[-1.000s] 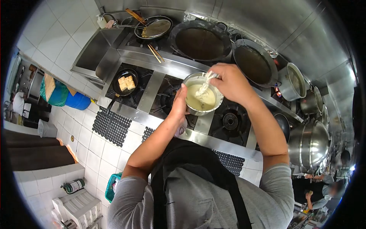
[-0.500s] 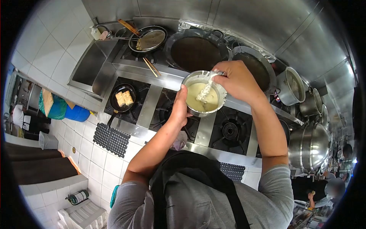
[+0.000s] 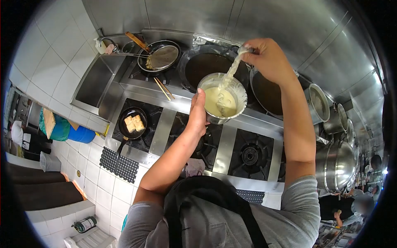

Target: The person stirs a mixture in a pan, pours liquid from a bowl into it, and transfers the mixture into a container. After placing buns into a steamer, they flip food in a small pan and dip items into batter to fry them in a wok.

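My left hand [image 3: 199,111] grips the side of a round metal bowl [image 3: 203,108], thumb near its rim. Pale, creamy batter [image 3: 214,105] fills the lower part, and smears coat the inner wall. Above and to the right of the bowl, my right hand [image 3: 264,58] pinches the top of a long batter-coated utensil [image 3: 232,73]. This slants down into the bowl, where looped shapes show in the batter; its exact kind is hidden by the coating. The bowl is held up over the stove, tilted slightly toward me.
Left on the stove is a black frying pan [image 3: 127,114] with browned food pieces [image 3: 135,123]. Behind stand a dark wok [image 3: 198,66], another pan with a strainer [image 3: 163,57], and chopsticks [image 3: 164,89]. Pots [image 3: 318,105] line the right. A bare burner [image 3: 249,153] lies near me.
My right hand has risen, drawing more of the batter-coated utensil up out of the bowl. My left hand still holds the bowl in nearly the same place. The view has shifted slightly.
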Tool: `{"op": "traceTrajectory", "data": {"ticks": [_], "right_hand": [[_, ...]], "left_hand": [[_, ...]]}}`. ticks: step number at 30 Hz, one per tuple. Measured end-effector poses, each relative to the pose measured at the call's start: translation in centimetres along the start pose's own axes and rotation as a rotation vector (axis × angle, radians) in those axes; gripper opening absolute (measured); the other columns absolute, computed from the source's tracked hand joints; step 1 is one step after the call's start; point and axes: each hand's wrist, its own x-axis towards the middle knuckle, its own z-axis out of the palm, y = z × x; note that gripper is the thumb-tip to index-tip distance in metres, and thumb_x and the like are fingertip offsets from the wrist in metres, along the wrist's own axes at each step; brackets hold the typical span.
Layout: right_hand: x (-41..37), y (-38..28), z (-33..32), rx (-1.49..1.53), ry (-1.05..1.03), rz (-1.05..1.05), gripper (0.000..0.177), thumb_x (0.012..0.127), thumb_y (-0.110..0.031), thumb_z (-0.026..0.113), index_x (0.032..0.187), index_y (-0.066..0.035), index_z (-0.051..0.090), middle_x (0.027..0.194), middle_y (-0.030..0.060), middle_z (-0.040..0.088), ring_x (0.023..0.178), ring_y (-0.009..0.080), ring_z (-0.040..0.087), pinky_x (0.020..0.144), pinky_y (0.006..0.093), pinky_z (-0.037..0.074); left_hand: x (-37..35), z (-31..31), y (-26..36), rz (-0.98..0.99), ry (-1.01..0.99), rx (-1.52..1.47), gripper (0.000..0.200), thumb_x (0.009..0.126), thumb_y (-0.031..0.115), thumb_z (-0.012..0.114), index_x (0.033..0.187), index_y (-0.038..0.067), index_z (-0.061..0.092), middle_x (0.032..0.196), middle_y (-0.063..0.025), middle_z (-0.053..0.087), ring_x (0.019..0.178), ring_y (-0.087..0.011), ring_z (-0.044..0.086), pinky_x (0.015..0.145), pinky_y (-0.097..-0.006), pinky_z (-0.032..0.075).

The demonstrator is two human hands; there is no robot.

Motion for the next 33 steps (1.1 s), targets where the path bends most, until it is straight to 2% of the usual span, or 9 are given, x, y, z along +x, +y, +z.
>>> {"op": "traceTrajectory", "data": {"ticks": [3,5,8,9,11,14,17,24,33], "right_hand": [[3.1,1.5,-0.2,0.016,0.047,0.042,0.030,0.088,-0.015,0.080,0.113,0.002,0.078,0.087,0.0150,0.076,0.081,0.0213,0.071,0.077,0.0365,0.056],[5.6,3.5,0.1,-0.030,0.082,0.033,0.033,0.088,-0.015,0.081,0.116,0.002,0.078,0.088,0.0152,0.077,0.082,0.0215,0.073,0.079,0.0368,0.056],[8.6,7.5,2.3,-0.119,0.079,0.038,0.039,0.086,-0.018,0.083,0.119,0.002,0.078,0.092,0.0165,0.078,0.086,0.0245,0.075,0.082,0.0377,0.057],[9.5,8.6,3.4,-0.090,0.034,0.172,0.040,0.086,-0.020,0.084,0.119,0.002,0.078,0.096,0.0189,0.078,0.089,0.0282,0.076,0.084,0.0392,0.057],[11.1,12.2,6.4,-0.061,-0.021,0.298,0.041,0.085,-0.021,0.084,0.119,0.002,0.078,0.100,0.0213,0.079,0.092,0.0320,0.077,0.086,0.0407,0.058],[12.9,18.7,11.1,-0.156,0.070,0.118,0.039,0.086,-0.021,0.082,0.119,0.000,0.078,0.107,0.0253,0.078,0.099,0.0409,0.076,0.089,0.0449,0.057],[13.9,21.2,13.7,-0.327,0.139,0.050,0.031,0.087,-0.019,0.079,0.114,-0.003,0.079,0.109,0.0274,0.076,0.106,0.0470,0.072,0.095,0.0497,0.057],[11.0,22.2,17.6,-0.309,0.116,-0.014,0.026,0.088,-0.013,0.076,0.112,-0.002,0.077,0.106,0.0256,0.077,0.105,0.0456,0.074,0.093,0.0501,0.058],[2.5,18.8,21.6,-0.359,-0.139,0.072,0.022,0.087,-0.018,0.078,0.106,-0.009,0.080,0.105,0.0213,0.077,0.103,0.0438,0.073,0.091,0.0526,0.057]], "left_hand": [[0.4,-0.7,0.0,0.006,-0.005,-0.020,0.079,0.110,0.068,0.045,0.161,0.008,0.040,0.128,-0.0096,0.067,0.094,-0.0129,0.067,0.059,-0.0272,0.047],[0.1,-1.4,-0.4,0.059,0.036,-0.046,0.080,0.110,0.066,0.049,0.163,0.007,0.038,0.139,-0.0119,0.064,0.115,-0.0172,0.067,0.076,-0.0318,0.054],[-1.4,-4.0,-1.4,-0.026,0.058,-0.037,0.079,0.111,0.062,0.049,0.166,0.007,0.036,0.151,-0.0148,0.058,0.133,-0.0213,0.059,0.097,-0.0378,0.054],[-2.0,-4.9,-2.0,-0.022,0.061,-0.038,0.079,0.111,0.062,0.049,0.166,0.007,0.036,0.151,-0.0148,0.058,0.133,-0.0213,0.059,0.097,-0.0378,0.054],[-3.5,-6.9,-3.8,0.027,0.056,-0.160,0.076,0.114,0.058,0.047,0.166,0.004,0.035,0.157,-0.0171,0.052,0.143,-0.0256,0.052,0.112,-0.0418,0.047],[-6.4,-10.3,-5.7,0.024,0.130,-0.164,0.075,0.115,0.055,0.045,0.165,0.000,0.035,0.163,-0.0186,0.047,0.151,-0.0294,0.043,0.125,-0.0430,0.035],[-9.3,-14.4,-7.8,-0.023,0.165,-0.234,0.077,0.115,0.056,0.045,0.165,-0.002,0.035,0.165,-0.0192,0.045,0.154,-0.0305,0.039,0.129,-0.0435,0.028],[-12.9,-18.7,-9.7,0.017,0.284,-0.270,0.075,0.116,0.055,0.042,0.165,-0.001,0.035,0.164,-0.0190,0.046,0.152,-0.0296,0.042,0.127,-0.0425,0.031],[-13.6,-19.8,-11.3,0.013,0.254,-0.288,0.074,0.117,0.054,0.042,0.164,-0.003,0.036,0.164,-0.0185,0.046,0.152,-0.0285,0.042,0.127,-0.0418,0.030]]}}
